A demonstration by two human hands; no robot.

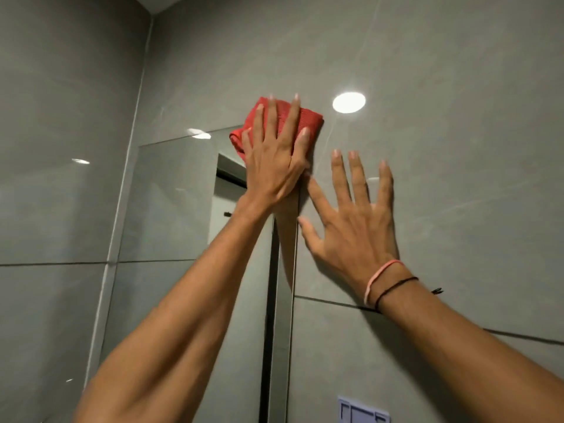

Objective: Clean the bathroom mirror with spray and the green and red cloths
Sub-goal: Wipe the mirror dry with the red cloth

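The bathroom mirror [171,193] hangs on the grey tiled wall, its top edge running up to the right and its right edge near the centre of the view. My left hand [274,169] lies flat with spread fingers on a folded red cloth [309,120], pressing it against the mirror's top right corner and the tile just above. My right hand [357,221] rests flat on the wall tile right of the mirror, fingers apart and holding nothing, with two thin bands on its wrist. No green cloth or spray bottle is in view.
Glossy grey tiles [457,148] cover the wall, with a bright ceiling-light reflection [348,102] right of the cloth. A side wall [61,148] meets the mirror wall at the left. A pale rectangular plate [363,412] sits at the bottom edge. The mirror reflects a doorway.
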